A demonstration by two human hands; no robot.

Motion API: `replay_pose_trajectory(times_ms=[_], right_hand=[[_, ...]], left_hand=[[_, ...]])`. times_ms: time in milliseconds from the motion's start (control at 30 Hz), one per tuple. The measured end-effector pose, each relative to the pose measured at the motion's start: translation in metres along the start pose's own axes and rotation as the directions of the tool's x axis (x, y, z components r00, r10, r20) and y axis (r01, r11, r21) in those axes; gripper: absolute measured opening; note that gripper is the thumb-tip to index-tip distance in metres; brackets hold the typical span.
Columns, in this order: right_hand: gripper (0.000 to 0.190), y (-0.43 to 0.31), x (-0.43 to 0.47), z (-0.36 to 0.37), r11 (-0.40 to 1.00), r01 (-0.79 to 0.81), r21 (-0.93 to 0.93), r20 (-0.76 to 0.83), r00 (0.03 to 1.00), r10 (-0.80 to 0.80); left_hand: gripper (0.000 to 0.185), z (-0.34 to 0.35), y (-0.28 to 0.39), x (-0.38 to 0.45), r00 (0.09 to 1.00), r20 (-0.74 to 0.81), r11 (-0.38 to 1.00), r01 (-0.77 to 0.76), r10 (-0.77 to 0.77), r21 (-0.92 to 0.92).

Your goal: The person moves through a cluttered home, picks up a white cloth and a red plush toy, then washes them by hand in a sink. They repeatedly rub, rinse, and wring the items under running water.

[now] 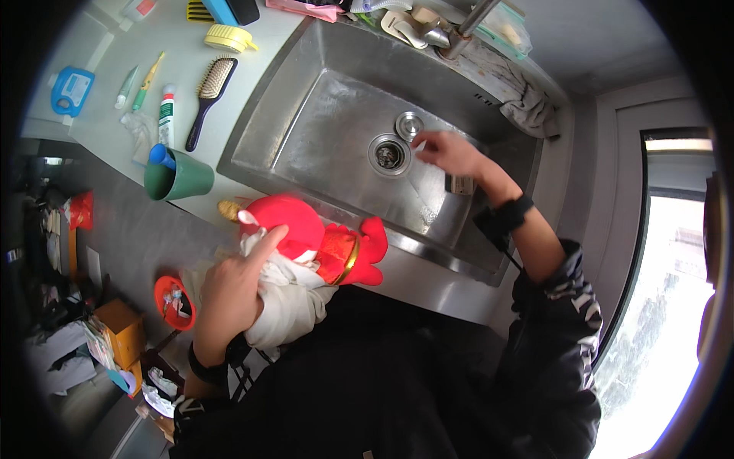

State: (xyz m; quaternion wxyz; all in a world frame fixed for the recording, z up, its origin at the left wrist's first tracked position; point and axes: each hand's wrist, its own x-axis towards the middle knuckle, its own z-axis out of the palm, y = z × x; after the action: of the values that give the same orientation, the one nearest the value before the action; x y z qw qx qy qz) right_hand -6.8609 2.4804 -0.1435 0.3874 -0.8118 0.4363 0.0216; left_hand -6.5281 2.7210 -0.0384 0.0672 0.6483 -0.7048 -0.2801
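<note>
My left hand [232, 287] is shut on a red plush toy [292, 224] with a gold band, together with a white cloth [292, 310] bunched under and around it, at the front edge of the sink. Over the stainless steel sink [338, 126] hangs my right hand [450, 152], its fingers curled and apart, with nothing seen in them. Just left of that hand lie the open drain [389, 155] and a round metal drain strainer [410, 125]. A small object with a pale label [460, 185] is in the sink below my right wrist, partly hidden.
Left on the counter are a green cup [192, 177], a hairbrush [212, 92], a toothpaste tube [166, 115], a toothbrush [149, 80] and a yellow round brush [229, 38]. The faucet [459, 43] rises at the back, beside a grey rag [530, 112]. A red bin [159, 298] stands lower left.
</note>
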Motion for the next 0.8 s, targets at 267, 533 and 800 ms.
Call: replay_pose_trajectory(times_ms=[267,533,800], right_hand=[[0.034,0.103,0.111,0.05,0.843,-0.328,-0.426,-0.049,0.939,0.34],[0.034,0.142,0.157,0.093,0.838,-0.447,-0.312,-0.285,0.886,0.366],[0.028,0.132,0.125,0.106,0.983,-0.149,-0.105,-0.281,0.953,0.114]], left_hand=[[0.076,0.012,0.012,-0.008,0.962,-0.01,0.961,0.273,-0.273,-0.051],[0.073,0.013,0.01,-0.003,0.943,0.002,0.935,0.33,-0.333,-0.13],[0.072,0.012,0.005,-0.001,0.961,0.003,0.951,0.275,-0.277,-0.14]])
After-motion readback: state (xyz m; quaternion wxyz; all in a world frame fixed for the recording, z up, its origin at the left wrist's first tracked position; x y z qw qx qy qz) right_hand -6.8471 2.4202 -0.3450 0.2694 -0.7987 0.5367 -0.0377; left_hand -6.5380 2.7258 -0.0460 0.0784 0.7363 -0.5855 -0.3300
